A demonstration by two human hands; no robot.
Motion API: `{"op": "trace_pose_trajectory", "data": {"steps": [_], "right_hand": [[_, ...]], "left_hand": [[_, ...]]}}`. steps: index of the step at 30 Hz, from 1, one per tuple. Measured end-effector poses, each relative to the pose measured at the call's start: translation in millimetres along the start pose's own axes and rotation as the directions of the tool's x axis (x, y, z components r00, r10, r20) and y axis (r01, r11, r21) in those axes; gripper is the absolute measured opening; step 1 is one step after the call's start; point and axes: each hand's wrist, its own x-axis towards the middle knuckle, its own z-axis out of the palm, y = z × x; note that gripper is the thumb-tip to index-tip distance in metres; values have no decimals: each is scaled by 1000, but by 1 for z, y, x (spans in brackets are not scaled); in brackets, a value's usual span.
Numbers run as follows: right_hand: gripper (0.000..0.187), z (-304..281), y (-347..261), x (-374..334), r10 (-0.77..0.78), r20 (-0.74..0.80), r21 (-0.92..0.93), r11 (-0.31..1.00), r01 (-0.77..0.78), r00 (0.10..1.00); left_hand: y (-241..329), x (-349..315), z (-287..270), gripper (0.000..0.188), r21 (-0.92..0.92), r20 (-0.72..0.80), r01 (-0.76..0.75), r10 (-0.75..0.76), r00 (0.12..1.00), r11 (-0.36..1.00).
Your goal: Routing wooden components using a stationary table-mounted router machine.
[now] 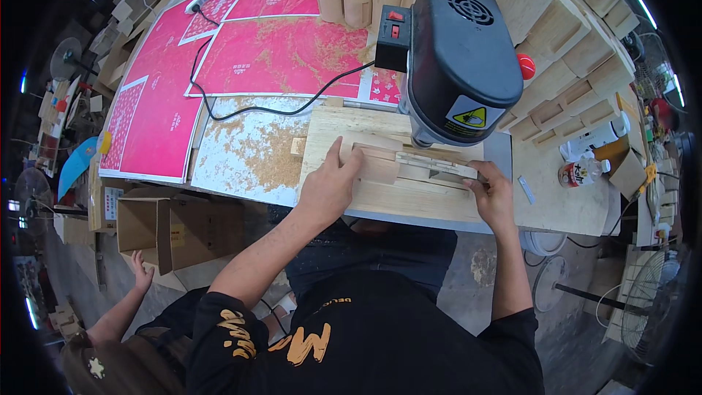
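My left hand (330, 181) is closed on the left end of a pale wooden block (379, 164), fingers over its far edge. On the right, my right hand (493, 194) pinches the end of a slim wooden strip (455, 168) that meets the block. Both pieces lie over a light wooden board (409, 201) on the bench. Just beyond them stands a black bench drill press (468, 51), its head hanging over the board. The drill's tip, low under the head, is too small to make out.
Sawdust covers pink printed sheets (274, 51) at the far left, crossed by a black cable (292, 111). Stacked wooden blocks (545, 29) line the back. A plastic bottle (581, 172) stands right. A cardboard box (172, 227) and another person's hand (142, 272) are at lower left.
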Motion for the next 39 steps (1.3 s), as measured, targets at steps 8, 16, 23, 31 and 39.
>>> {"op": "trace_pose_trajectory", "data": {"steps": [8, 16, 23, 31, 39], "right_hand": [[37, 27, 0, 8, 80, -84, 136, 988, -68, 993], [49, 62, 8, 9, 194, -209, 412, 906, -94, 958], [63, 39, 2, 18, 331, 25, 421, 852, -310, 943], [43, -56, -118, 105, 11, -277, 776, 592, 217, 961], [9, 24, -33, 7, -643, -259, -281, 764, 581, 720]], "left_hand": [[37, -6, 32, 86, -301, -47, -12, -2, 999, 953], [39, 9, 57, 114, -259, -252, -61, -7, 968, 964], [33, 8, 44, 111, -238, -103, 134, -162, 981, 962], [30, 11, 46, 107, -221, -79, 158, -179, 981, 962], [31, 11, 50, 109, -231, -139, 95, -129, 982, 968]]}}
